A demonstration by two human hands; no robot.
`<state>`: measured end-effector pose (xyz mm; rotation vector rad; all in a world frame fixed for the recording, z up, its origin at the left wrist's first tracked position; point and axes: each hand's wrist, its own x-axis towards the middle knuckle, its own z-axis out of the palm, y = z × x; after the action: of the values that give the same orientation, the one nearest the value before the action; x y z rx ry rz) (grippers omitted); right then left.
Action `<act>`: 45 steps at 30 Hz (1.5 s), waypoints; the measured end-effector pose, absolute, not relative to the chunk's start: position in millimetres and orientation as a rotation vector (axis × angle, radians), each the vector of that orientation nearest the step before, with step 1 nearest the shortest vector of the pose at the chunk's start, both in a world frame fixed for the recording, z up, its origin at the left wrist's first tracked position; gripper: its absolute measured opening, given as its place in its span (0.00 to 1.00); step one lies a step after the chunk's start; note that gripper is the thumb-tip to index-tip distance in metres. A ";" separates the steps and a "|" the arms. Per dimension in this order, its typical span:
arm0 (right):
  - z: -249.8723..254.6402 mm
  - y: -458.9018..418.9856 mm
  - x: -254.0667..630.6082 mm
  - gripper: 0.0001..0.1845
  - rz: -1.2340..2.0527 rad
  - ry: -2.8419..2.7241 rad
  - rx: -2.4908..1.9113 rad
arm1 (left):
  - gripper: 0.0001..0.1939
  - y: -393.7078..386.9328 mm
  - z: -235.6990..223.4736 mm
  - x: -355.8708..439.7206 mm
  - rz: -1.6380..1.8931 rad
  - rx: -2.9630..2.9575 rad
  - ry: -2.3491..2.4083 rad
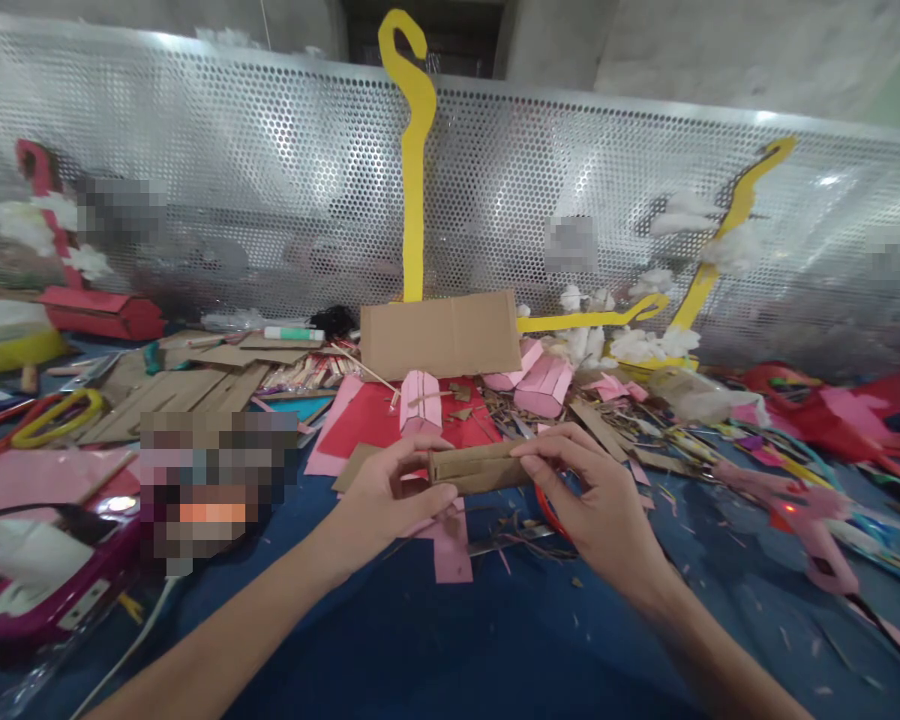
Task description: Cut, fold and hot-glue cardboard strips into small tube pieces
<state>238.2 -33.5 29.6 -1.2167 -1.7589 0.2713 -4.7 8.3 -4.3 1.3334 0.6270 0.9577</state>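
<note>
Between my two hands is a small folded cardboard box [480, 468], brown and long, raised above the blue table. My left hand [397, 485] pinches its left end, thumb in front and fingers behind. At the other end, my right hand [581, 485] grips the box with thumb and fingertips. Below the box lies a pink paper strip [452, 545], with scissors [521, 538] partly hidden beside it. Just behind stands a small pink paper box [420, 400] on red paper [360, 425].
A pink glue gun [795, 510] lies at the right, its light on. Behind are a cardboard panel [441, 335], a tall yellow hook-shaped piece [414, 180] and a perforated metal screen [285, 150]. Cardboard sheets [180, 395] and yellow-handled scissors [60, 418] lie left. Scraps litter the table.
</note>
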 end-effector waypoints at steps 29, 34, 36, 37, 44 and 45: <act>27.9 -34.6 239.0 0.06 0.213 -1.861 -1.229 | 0.21 7.9 -4.5 -8.0 0.915 1.374 0.644; 28.0 -35.5 238.8 0.06 0.208 -1.909 -1.210 | 0.22 6.5 -4.8 -8.4 0.910 1.369 0.675; 28.2 -36.0 238.2 0.07 0.192 -1.916 -1.208 | 0.22 5.7 -5.0 -8.2 0.909 1.353 0.666; 28.3 -36.3 237.8 0.06 0.184 -1.917 -1.207 | 0.22 5.3 -4.8 -8.0 0.909 1.343 0.657; 27.6 -37.5 236.0 0.05 0.186 -1.941 -1.177 | 0.21 3.0 -0.5 -5.7 0.909 1.306 0.590; 27.0 -37.3 236.2 0.05 0.191 -1.942 -1.174 | 0.21 2.9 -0.2 -5.7 0.911 1.312 0.591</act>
<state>236.2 -37.3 27.0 -1.1744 -1.9423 0.1914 -5.7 2.9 -0.2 1.3124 0.5914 0.9114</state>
